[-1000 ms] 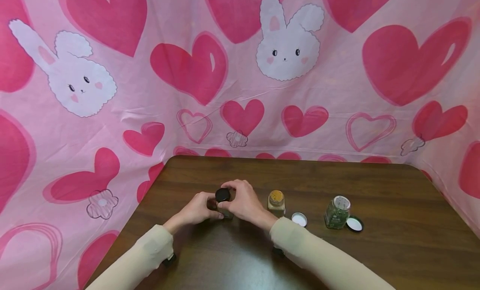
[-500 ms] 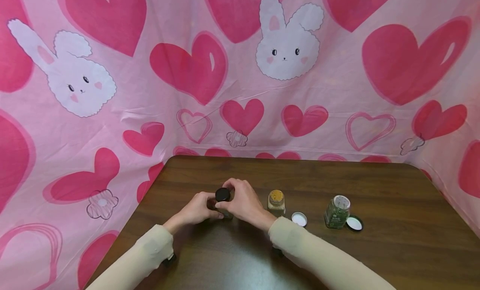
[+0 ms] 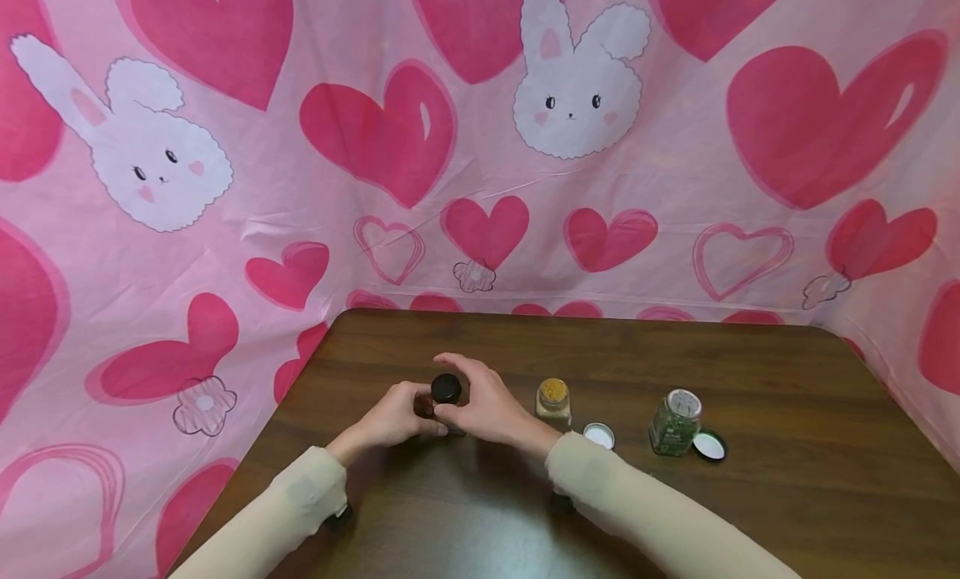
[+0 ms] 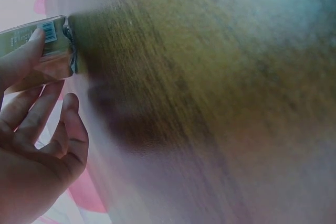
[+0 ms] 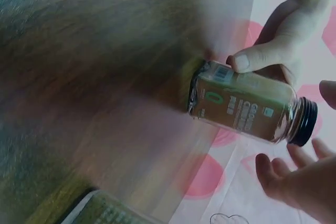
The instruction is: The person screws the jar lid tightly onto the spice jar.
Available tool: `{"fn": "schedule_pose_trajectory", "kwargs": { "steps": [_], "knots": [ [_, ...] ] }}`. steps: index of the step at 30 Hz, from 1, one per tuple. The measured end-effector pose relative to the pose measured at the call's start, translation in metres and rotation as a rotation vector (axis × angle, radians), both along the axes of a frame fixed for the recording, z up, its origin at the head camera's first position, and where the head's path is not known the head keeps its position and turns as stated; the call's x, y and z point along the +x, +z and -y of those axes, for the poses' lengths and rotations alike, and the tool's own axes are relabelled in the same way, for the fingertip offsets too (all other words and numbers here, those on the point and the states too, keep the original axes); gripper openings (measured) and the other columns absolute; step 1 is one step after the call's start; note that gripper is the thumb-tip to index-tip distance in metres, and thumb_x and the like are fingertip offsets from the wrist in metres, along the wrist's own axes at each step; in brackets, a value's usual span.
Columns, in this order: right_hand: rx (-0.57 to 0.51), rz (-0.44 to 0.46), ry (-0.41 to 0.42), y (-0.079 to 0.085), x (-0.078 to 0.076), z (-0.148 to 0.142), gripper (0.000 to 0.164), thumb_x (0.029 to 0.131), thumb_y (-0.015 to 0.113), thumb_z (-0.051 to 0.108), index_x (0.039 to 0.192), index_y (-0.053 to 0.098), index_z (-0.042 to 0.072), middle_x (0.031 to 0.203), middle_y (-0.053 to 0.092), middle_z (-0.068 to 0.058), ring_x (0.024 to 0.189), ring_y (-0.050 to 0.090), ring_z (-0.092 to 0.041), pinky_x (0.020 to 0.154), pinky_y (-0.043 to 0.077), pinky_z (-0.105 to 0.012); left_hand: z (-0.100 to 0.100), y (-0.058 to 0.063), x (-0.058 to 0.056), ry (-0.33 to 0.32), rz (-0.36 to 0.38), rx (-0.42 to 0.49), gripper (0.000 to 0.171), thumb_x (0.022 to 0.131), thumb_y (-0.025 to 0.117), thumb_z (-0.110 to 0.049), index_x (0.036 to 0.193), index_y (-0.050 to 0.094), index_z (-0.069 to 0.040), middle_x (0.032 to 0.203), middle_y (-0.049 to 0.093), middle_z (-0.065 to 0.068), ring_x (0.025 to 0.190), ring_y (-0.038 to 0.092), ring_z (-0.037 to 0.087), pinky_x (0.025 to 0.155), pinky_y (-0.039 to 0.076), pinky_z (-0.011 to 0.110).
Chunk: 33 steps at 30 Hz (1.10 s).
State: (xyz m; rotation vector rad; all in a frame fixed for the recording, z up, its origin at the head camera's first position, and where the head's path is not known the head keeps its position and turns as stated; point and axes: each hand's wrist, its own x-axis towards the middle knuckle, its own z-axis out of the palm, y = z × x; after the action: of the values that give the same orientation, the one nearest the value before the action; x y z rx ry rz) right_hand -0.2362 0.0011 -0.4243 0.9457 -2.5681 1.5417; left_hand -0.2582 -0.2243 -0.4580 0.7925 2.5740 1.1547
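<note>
A clear spice jar (image 5: 244,106) of brown powder with a black cap (image 3: 446,387) stands upright on the wooden table. My left hand (image 3: 393,414) grips it low down, its thumb lying along the label near the barcode in the left wrist view. Around the cap, my right hand (image 3: 489,400) has its thumb and fingers spread; in the right wrist view a gap shows between the fingers and the cap (image 5: 303,121). Whether the right thumb touches the cap, I cannot tell. The cap sits on the jar's neck.
Right of the hands stands an uncapped jar of yellow spice (image 3: 553,402), a white-lined lid (image 3: 599,436) beside it. Farther right is a jar of green herbs (image 3: 673,425) with a shaker top and its lid (image 3: 709,446). A pink heart-print cloth (image 3: 480,171) hangs behind the table.
My right hand's fingers have spread and lifted away from the black cap. My left hand and the jar have stayed in place.
</note>
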Motion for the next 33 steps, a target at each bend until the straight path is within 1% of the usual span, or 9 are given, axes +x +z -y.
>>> {"fn": "schedule_pose_trajectory", "kwargs": {
  "steps": [4,11,20,21,23,27,30,31,33],
  "knots": [
    [-0.007,0.023,0.045,0.001,-0.001,-0.003,0.06,0.09,0.078,0.005,0.147,0.059,0.012,0.146,0.06,-0.007,0.13,0.056,-0.025,0.105,0.047,-0.05,0.0,0.0,0.0,0.001,-0.001,-0.003,0.027,0.087,0.089,-0.015,0.11,0.076,-0.012,0.088,0.07,-0.005,0.079,0.062,0.016,0.071,0.052,0.031],
    [-0.032,0.003,0.048,-0.003,-0.003,-0.003,0.046,0.09,0.077,0.001,0.135,0.069,0.007,0.136,0.065,-0.007,0.129,0.059,-0.025,0.107,0.047,-0.048,-0.001,0.001,0.001,0.011,-0.013,-0.02,0.028,0.086,0.09,-0.015,0.109,0.075,-0.01,0.086,0.069,-0.005,0.078,0.062,0.017,0.068,0.051,0.031],
    [-0.024,-0.06,0.055,-0.005,-0.005,-0.003,0.045,0.088,0.076,-0.005,0.131,0.071,0.006,0.131,0.067,-0.007,0.125,0.061,-0.024,0.105,0.048,-0.046,0.0,0.001,0.001,-0.002,-0.028,0.005,0.029,0.085,0.091,-0.018,0.107,0.075,-0.009,0.082,0.067,-0.003,0.074,0.06,0.018,0.063,0.05,0.032],
    [-0.024,-0.062,0.056,-0.005,-0.005,-0.003,0.045,0.088,0.076,-0.005,0.131,0.071,0.005,0.131,0.067,-0.007,0.125,0.061,-0.024,0.106,0.048,-0.046,0.002,-0.004,-0.003,-0.023,-0.053,0.02,0.028,0.087,0.09,-0.02,0.108,0.075,-0.009,0.082,0.067,-0.003,0.073,0.06,0.017,0.061,0.049,0.031],
    [-0.024,-0.065,0.057,-0.004,-0.005,-0.003,0.044,0.088,0.076,-0.006,0.131,0.071,0.005,0.131,0.067,-0.007,0.125,0.06,-0.024,0.106,0.048,-0.046,0.005,-0.007,-0.005,-0.041,-0.059,0.039,0.029,0.087,0.09,-0.024,0.108,0.075,-0.01,0.082,0.067,-0.003,0.072,0.06,0.017,0.061,0.049,0.033],
    [-0.026,-0.069,0.057,-0.004,-0.005,-0.003,0.043,0.09,0.075,-0.007,0.131,0.072,0.006,0.13,0.068,-0.006,0.125,0.061,-0.024,0.105,0.048,-0.047,0.014,-0.029,-0.018,-0.086,-0.111,0.063,0.031,0.089,0.088,-0.029,0.11,0.074,-0.011,0.083,0.067,-0.002,0.071,0.059,0.016,0.059,0.048,0.033],
    [-0.021,-0.073,0.057,-0.005,-0.006,-0.003,0.042,0.091,0.074,-0.007,0.131,0.072,0.006,0.13,0.068,-0.006,0.125,0.061,-0.024,0.104,0.049,-0.047,0.016,-0.038,-0.024,-0.089,-0.122,0.057,0.032,0.089,0.088,-0.029,0.111,0.074,-0.011,0.084,0.067,-0.002,0.072,0.06,0.016,0.058,0.048,0.033],
    [-0.018,-0.075,0.056,-0.005,-0.006,-0.003,0.042,0.091,0.074,-0.007,0.131,0.071,0.007,0.13,0.068,-0.006,0.125,0.061,-0.024,0.104,0.049,-0.048,0.015,-0.036,-0.023,-0.083,-0.109,0.06,0.034,0.087,0.09,-0.03,0.11,0.074,-0.01,0.084,0.067,-0.001,0.072,0.06,0.016,0.059,0.049,0.034],
    [-0.014,-0.072,0.054,-0.004,-0.005,-0.003,0.042,0.091,0.075,-0.007,0.131,0.071,0.007,0.13,0.068,-0.006,0.125,0.061,-0.025,0.104,0.049,-0.048,0.016,-0.04,-0.025,-0.082,-0.103,0.059,0.034,0.087,0.089,-0.03,0.111,0.074,-0.011,0.084,0.067,-0.002,0.072,0.06,0.016,0.058,0.048,0.034]
  ]
}}
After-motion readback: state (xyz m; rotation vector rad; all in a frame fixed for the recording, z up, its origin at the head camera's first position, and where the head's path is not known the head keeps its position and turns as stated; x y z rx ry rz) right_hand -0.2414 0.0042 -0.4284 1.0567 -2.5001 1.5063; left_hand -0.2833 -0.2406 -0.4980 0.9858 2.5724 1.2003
